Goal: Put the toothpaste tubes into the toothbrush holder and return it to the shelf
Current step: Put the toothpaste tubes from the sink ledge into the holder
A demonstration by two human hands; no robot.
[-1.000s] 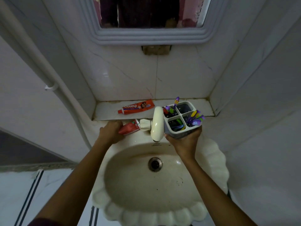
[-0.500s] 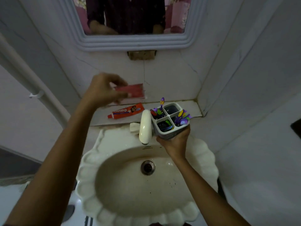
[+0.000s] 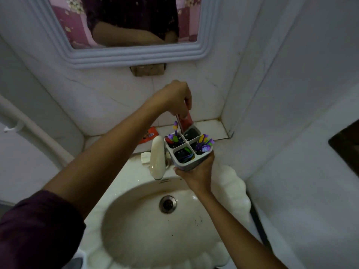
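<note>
Left hand (image 3: 172, 98) lowered one tube (image 3: 184, 121) into holder (image 3: 187, 148).

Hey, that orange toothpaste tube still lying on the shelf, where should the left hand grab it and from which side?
Grip the orange toothpaste tube across its flat body, coming from above with thumb and fingers on its long edges. It lies flat on the shelf, partly hidden behind the left forearm, so only one end shows. The left hand must first release the red tube into the holder.

Sink (image 3: 229, 183), tap (image 3: 157, 157), drain (image 3: 168, 204), perhaps grimy mirror (image 3: 124, 22).
</note>
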